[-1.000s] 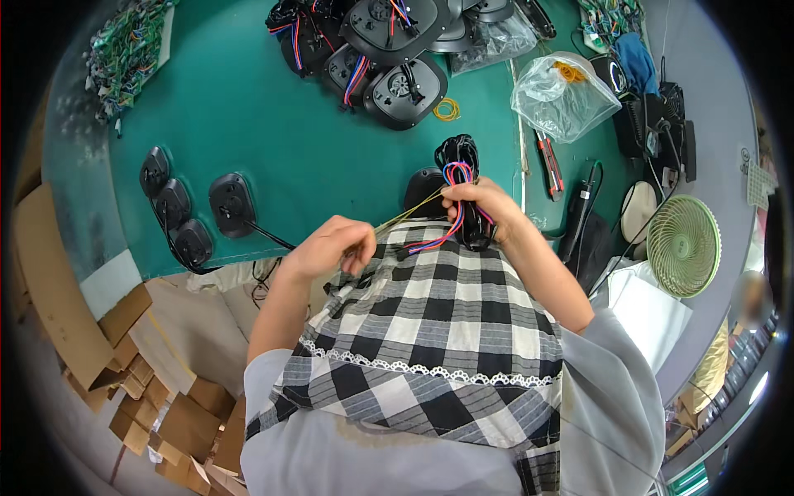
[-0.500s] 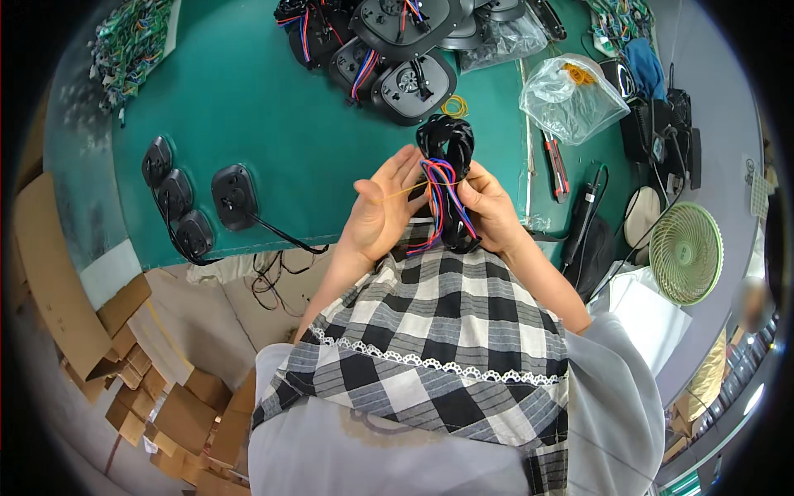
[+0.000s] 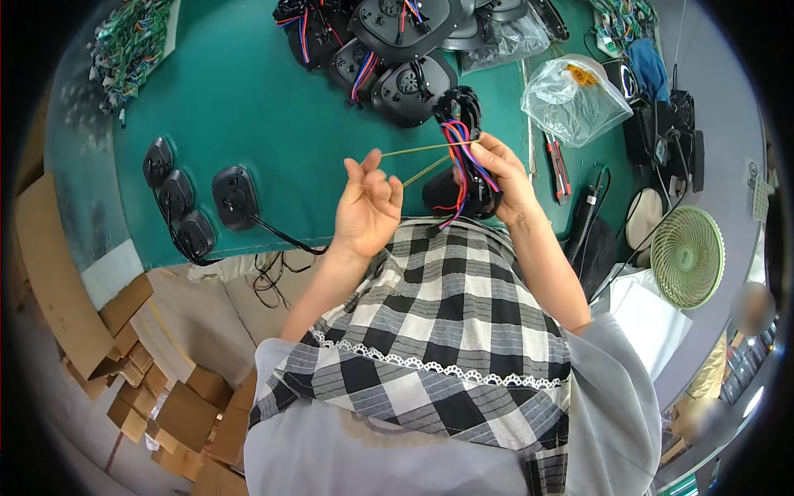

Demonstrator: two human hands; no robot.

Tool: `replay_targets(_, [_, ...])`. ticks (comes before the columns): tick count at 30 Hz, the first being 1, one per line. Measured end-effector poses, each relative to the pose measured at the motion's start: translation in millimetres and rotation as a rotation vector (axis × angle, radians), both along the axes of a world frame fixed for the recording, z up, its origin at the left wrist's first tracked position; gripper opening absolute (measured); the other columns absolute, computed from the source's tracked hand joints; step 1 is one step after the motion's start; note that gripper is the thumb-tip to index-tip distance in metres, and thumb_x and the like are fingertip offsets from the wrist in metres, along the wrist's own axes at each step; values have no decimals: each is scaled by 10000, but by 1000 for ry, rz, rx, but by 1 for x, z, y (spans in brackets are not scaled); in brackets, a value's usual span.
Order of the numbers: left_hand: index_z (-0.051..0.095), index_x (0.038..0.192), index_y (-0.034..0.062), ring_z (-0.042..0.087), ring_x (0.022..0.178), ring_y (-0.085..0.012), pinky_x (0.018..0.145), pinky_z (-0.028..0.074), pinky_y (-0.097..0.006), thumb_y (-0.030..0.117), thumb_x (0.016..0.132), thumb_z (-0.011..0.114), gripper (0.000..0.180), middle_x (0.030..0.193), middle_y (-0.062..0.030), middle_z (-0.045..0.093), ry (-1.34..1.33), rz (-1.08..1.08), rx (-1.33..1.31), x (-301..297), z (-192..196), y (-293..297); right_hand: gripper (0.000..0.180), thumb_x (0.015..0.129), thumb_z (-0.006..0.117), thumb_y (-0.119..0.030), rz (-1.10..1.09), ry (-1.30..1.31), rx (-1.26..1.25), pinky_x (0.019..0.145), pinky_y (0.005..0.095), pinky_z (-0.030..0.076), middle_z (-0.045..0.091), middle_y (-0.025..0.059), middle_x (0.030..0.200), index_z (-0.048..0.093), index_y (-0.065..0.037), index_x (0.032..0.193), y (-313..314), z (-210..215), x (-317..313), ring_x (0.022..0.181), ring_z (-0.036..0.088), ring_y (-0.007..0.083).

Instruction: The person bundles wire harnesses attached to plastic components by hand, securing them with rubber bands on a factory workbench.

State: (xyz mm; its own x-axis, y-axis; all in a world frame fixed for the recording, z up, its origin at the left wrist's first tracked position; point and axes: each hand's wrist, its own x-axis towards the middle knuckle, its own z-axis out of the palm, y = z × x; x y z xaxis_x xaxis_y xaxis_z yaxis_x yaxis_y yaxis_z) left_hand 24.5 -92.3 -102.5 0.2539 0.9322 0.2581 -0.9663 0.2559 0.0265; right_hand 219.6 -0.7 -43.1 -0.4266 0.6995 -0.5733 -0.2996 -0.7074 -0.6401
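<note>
Stretching a thin yellow rubber band (image 3: 418, 161) taut over the green worktable (image 3: 248, 107), left hand (image 3: 366, 207) pinches its end while right hand (image 3: 496, 178) grips the black cable bundle with coloured wires (image 3: 461, 140), apparently for binding, black oval housings (image 3: 397, 50) heaped beyond.

Desk (image 3: 273, 107): carries nearly everything; its near edge runs in front of the person.
Far left corner: a heap of circuit boards (image 3: 124, 50).
Near left edge: three small housings (image 3: 178, 194) in a row, a fourth housing (image 3: 234, 197) just right of them, its cable hanging over the edge.
Far middle: a pile of wired housings (image 3: 389, 41).
Centre: the left hand (image 3: 368, 207) and right hand (image 3: 496, 169) side by side above the desk, a rubber band (image 3: 418, 151) stretched between them; a wire bundle (image 3: 461, 153) in the right hand.
Right of the hands: a plastic bag (image 3: 575, 99), with a cutter (image 3: 556, 165) before it.
Right edge: a small fan (image 3: 686, 256).
Floor, left: cardboard boxes (image 3: 107, 331).
</note>
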Motion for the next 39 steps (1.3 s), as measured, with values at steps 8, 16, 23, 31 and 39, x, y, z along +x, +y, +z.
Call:
replay_targets(8, [391, 1346, -60, 499, 1224, -232, 1036, 379, -380, 584, 739, 676, 931, 1302, -129, 524, 1115, 167, -220, -23, 60, 52, 180, 796, 709, -45, 304, -344, 635, 676, 269, 489, 638, 30, 889, 648, -16, 963, -13, 9, -32, 762, 605, 130])
replay_targets(16, [691, 893, 95, 631, 897, -213, 925, 404, -339, 344, 683, 728, 328, 913, -37, 684, 2383, 333, 661, -40, 119, 64, 147, 722, 722, -97, 635, -843, 1330, 595, 377, 484, 598, 72, 822, 651, -33, 834, -7, 37, -51, 678, 610, 299])
replay_targets(23, [660, 968, 124, 532, 1147, -295, 982, 376, -395, 208, 751, 713, 239, 1193, -97, 589, 2131, 1096, 429, -47, 98, 2, 284, 738, 727, -7, 299, -444, 525, 770, 246, 489, 635, 34, 965, 631, -16, 1004, 25, 55, -7, 845, 604, 108])
replay_targets(31, [421, 1116, -26, 477, 949, -258, 853, 384, -391, 293, 893, 626, 441, 1044, -140, 482, 2023, 1040, -1403, -69, -81, -127, 363, 872, 646, -150, -132, -458, 1078, 818, 258, 501, 626, 108, 1107, 588, 28, 1183, 201, 154, -50, 948, 632, 147])
replay_targets(39, [590, 1001, 4, 425, 695, -77, 637, 376, -244, 264, 991, 476, 284, 788, 7, 530, 1835, 893, -1057, -72, -15, -157, 317, 764, 712, -227, 267, -1161, 1292, 718, 306, 513, 701, 118, 873, 672, -47, 1021, 304, 85, -119, 771, 662, 190])
